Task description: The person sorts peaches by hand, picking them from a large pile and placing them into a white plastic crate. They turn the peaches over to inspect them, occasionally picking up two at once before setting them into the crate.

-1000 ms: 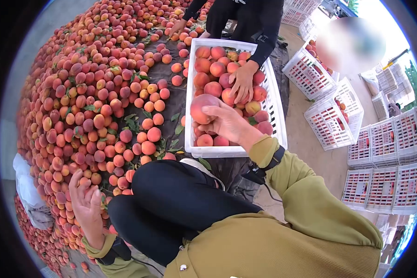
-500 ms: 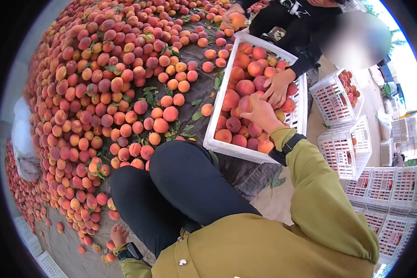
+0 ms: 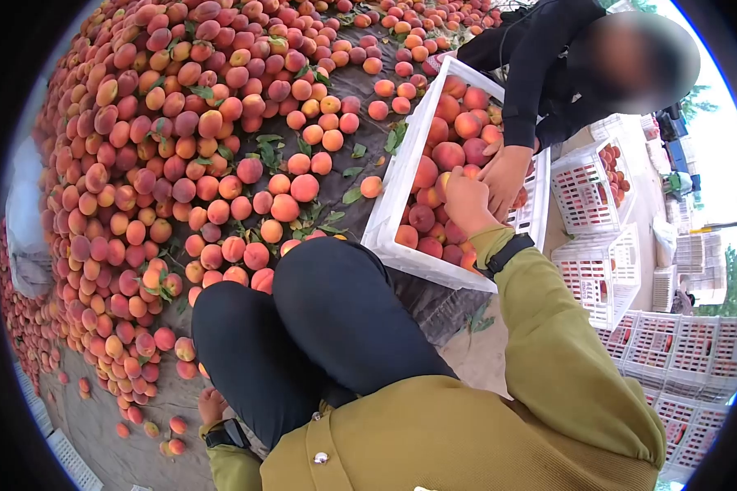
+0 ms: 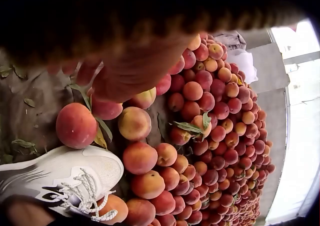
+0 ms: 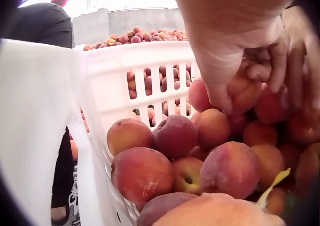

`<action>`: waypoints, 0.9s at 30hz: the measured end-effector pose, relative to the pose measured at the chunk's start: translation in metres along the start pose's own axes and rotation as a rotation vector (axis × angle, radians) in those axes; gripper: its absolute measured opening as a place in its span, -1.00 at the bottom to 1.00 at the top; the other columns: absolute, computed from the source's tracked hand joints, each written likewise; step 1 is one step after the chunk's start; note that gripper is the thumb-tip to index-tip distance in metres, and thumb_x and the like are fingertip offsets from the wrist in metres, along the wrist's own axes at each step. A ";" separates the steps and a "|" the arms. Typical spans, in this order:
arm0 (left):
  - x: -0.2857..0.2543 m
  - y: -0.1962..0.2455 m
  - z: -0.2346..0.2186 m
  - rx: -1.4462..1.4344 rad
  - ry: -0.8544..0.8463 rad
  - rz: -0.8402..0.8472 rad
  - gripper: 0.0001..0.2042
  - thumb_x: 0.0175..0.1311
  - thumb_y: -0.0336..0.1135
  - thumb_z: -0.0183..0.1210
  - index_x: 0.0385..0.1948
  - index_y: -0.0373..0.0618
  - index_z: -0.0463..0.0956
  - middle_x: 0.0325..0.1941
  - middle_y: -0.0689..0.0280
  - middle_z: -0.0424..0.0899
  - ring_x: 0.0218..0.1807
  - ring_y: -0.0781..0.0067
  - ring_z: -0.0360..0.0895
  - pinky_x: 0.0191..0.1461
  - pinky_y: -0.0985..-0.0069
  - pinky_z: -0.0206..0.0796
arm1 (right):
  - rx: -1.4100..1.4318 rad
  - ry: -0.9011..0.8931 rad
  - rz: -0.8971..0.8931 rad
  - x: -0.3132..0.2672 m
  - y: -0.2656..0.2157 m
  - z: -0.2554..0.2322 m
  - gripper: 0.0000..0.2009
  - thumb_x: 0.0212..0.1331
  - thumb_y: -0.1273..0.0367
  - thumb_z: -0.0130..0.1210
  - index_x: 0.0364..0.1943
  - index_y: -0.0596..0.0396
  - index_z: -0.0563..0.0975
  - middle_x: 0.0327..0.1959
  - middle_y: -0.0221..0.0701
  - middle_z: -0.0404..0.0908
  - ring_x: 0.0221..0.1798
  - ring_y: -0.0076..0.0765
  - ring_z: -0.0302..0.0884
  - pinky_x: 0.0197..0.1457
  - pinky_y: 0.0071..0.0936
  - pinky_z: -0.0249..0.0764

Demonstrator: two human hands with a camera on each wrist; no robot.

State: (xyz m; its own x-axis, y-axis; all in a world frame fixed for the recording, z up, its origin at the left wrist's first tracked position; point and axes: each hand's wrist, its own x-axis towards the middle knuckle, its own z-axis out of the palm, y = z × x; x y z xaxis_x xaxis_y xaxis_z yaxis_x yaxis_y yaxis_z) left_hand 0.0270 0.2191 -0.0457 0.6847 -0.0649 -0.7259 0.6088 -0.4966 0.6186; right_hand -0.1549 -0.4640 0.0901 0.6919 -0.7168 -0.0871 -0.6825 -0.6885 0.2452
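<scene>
Right hand (image 3: 469, 201): grip clamped on a peach (image 5: 243, 94), thumb and fingers round it, among fruit inside white crate (image 3: 401, 252), toward its right edge. Another person's hand (image 3: 506, 173) beside it. Left hand (image 4: 132, 68): low near white shoe (image 4: 85, 168), fingers apart, apparently relaxed; contact unclear.

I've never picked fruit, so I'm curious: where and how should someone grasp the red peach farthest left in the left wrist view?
Probably around the widest part of the peach, thumb and fingers opposite, from above. It is round; the shoe and a neighbouring peach crowd it, while bare sheet leaves finger room.
</scene>
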 end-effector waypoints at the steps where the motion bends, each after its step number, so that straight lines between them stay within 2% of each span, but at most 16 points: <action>1: 0.003 0.004 0.002 0.007 -0.037 0.050 -0.80 0.14 -0.41 0.03 -0.22 -0.27 0.45 -0.52 0.39 0.45 -0.57 0.62 0.39 -0.53 0.65 0.36 | -0.003 -0.002 -0.006 -0.003 0.004 0.001 -0.55 -0.24 0.37 0.27 -0.19 0.14 0.35 -0.42 -0.16 0.59 -0.31 0.03 0.60 -0.27 -0.13 0.51; 3: 0.010 0.008 0.009 -0.008 -0.139 0.038 -0.80 0.14 -0.42 0.03 -0.20 -0.26 0.43 -0.53 0.41 0.44 -0.59 0.64 0.37 -0.55 0.65 0.34 | 0.112 0.007 0.004 -0.005 0.003 -0.014 -0.57 -0.22 0.38 0.26 -0.20 0.17 0.37 -0.41 -0.15 0.58 -0.27 0.02 0.60 -0.25 -0.11 0.52; 4: 0.010 0.000 0.012 -0.028 -0.068 0.040 -0.81 0.13 -0.40 0.06 -0.24 -0.25 0.45 -0.53 0.39 0.46 -0.58 0.62 0.39 -0.56 0.65 0.33 | 0.089 -0.062 -0.017 -0.010 -0.003 -0.031 -0.62 -0.14 0.35 0.21 -0.21 0.19 0.39 -0.36 -0.11 0.57 -0.23 0.04 0.59 -0.22 -0.09 0.51; 6: 0.001 0.002 0.026 0.079 0.036 0.129 -0.79 0.06 -0.33 0.16 -0.31 -0.24 0.50 -0.50 0.33 0.55 -0.58 0.56 0.45 -0.51 0.59 0.34 | 0.143 0.003 -0.058 0.002 0.016 0.007 -0.60 0.02 0.23 0.11 -0.07 0.11 0.39 -0.17 -0.07 0.56 -0.20 0.06 0.58 -0.22 -0.08 0.49; 7: -0.004 0.009 0.030 0.246 0.109 0.111 -0.79 0.04 -0.32 0.18 -0.31 -0.22 0.52 -0.50 0.32 0.58 -0.57 0.57 0.46 -0.48 0.55 0.35 | 0.223 0.072 0.014 -0.007 0.000 -0.017 -0.56 0.02 0.21 0.11 0.03 -0.04 0.36 -0.14 -0.08 0.57 -0.19 0.10 0.57 -0.23 -0.05 0.48; 8: -0.003 0.006 0.034 0.177 0.100 0.086 -0.79 0.04 -0.31 0.19 -0.32 -0.20 0.55 -0.49 0.32 0.60 -0.56 0.57 0.48 -0.48 0.54 0.34 | 0.230 -0.061 0.076 -0.007 -0.003 -0.028 -0.46 0.00 0.21 0.13 0.13 -0.07 0.30 -0.15 -0.04 0.57 -0.19 0.15 0.55 -0.20 -0.04 0.46; 12: 0.006 -0.002 0.046 0.196 0.174 0.050 -0.80 0.00 -0.32 0.20 -0.35 -0.18 0.57 -0.46 0.28 0.63 -0.48 0.48 0.55 -0.36 0.49 0.39 | 0.157 -0.003 -0.062 -0.006 0.012 -0.004 -0.35 -0.05 0.24 0.19 0.18 0.04 0.22 -0.17 0.02 0.56 -0.18 0.19 0.54 -0.17 -0.06 0.45; 14: 0.015 -0.009 0.048 0.311 0.346 0.293 -0.82 -0.03 -0.34 0.18 -0.37 -0.17 0.57 -0.44 0.23 0.65 -0.40 0.33 0.59 -0.24 0.43 0.41 | 0.097 0.009 -0.060 -0.006 0.013 0.003 -0.33 -0.06 0.25 0.21 0.19 0.06 0.20 -0.17 0.02 0.56 -0.18 0.20 0.53 -0.16 -0.07 0.44; 16: 0.010 0.023 0.047 0.395 0.396 0.246 -0.81 -0.05 -0.36 0.17 -0.37 -0.17 0.55 -0.36 0.19 0.63 -0.30 0.21 0.57 -0.15 0.39 0.39 | 0.147 0.106 -0.088 -0.010 0.011 0.007 -0.35 -0.08 0.33 0.22 0.16 0.05 0.20 -0.19 0.03 0.55 -0.16 0.22 0.52 -0.12 -0.07 0.43; 17: 0.018 0.026 0.045 0.393 0.456 0.343 -0.77 -0.03 -0.37 0.17 -0.29 -0.18 0.53 -0.29 0.14 0.61 -0.26 0.19 0.57 -0.14 0.38 0.39 | 0.140 0.100 -0.088 -0.010 0.011 0.007 -0.35 -0.08 0.33 0.22 0.16 0.05 0.20 -0.19 0.03 0.55 -0.16 0.22 0.52 -0.12 -0.07 0.43; 20: 0.051 0.045 0.038 0.501 0.612 0.559 -0.68 -0.02 -0.35 0.18 -0.16 -0.17 0.47 -0.16 0.07 0.55 -0.15 0.09 0.52 -0.07 0.30 0.36 | 0.122 0.007 -0.036 -0.006 0.010 0.005 -0.33 -0.08 0.42 0.21 0.19 0.07 0.17 -0.20 0.03 0.55 -0.13 0.25 0.50 -0.09 -0.07 0.43; 21: 0.059 0.053 0.036 0.617 0.710 0.676 -0.63 -0.02 -0.33 0.19 -0.11 -0.15 0.44 -0.09 0.05 0.52 -0.08 0.01 0.48 -0.02 0.24 0.34 | 0.188 -0.047 -0.024 -0.007 0.012 0.003 -0.32 -0.07 0.45 0.20 0.21 0.09 0.15 -0.12 0.02 0.52 -0.07 0.24 0.48 -0.04 -0.09 0.42; 22: 0.065 0.062 0.034 0.612 0.711 0.673 -0.63 -0.02 -0.33 0.19 -0.11 -0.15 0.44 -0.09 0.05 0.52 -0.08 0.01 0.48 -0.02 0.24 0.34 | 0.256 -0.101 -0.011 -0.007 0.013 0.001 -0.30 -0.07 0.48 0.19 0.23 0.11 0.14 -0.05 0.02 0.49 -0.02 0.24 0.46 0.00 -0.11 0.41; 24: 0.071 0.085 0.035 0.727 0.790 0.477 -0.55 -0.10 -0.31 0.23 -0.06 -0.01 0.39 -0.14 0.04 0.49 -0.06 -0.09 0.42 -0.02 0.12 0.32 | 0.313 -0.014 -0.090 -0.008 0.024 0.009 -0.30 -0.07 0.48 0.18 0.24 0.10 0.13 0.04 0.00 0.43 0.03 0.22 0.44 0.06 -0.13 0.38; 25: 0.086 0.084 0.040 0.773 0.774 0.514 -0.54 -0.02 -0.21 0.19 0.01 0.05 0.36 -0.11 0.04 0.53 -0.04 -0.14 0.44 0.01 0.13 0.34 | 0.364 0.078 -0.153 -0.015 0.034 0.011 -0.29 -0.06 0.47 0.18 0.25 0.10 0.12 0.13 -0.02 0.37 0.08 0.20 0.41 0.11 -0.14 0.36; 27: 0.098 0.093 0.030 0.935 0.460 -0.047 -0.56 0.09 -0.09 0.09 0.06 0.11 0.36 -0.09 0.05 0.58 0.00 -0.15 0.46 0.03 0.13 0.35 | 0.352 0.092 -0.144 -0.014 0.015 0.008 -0.31 -0.04 0.47 0.13 0.26 0.08 0.13 0.20 -0.08 0.28 0.14 0.17 0.34 0.17 -0.16 0.32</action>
State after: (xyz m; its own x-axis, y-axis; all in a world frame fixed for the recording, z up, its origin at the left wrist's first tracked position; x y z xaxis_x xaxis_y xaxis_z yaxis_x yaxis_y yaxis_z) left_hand 0.1391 0.1405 -0.0683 0.8745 0.2107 -0.4369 0.2204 -0.9750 -0.0291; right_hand -0.1765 -0.4646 0.0876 0.7940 -0.6079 -0.0059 -0.6047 -0.7887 -0.1110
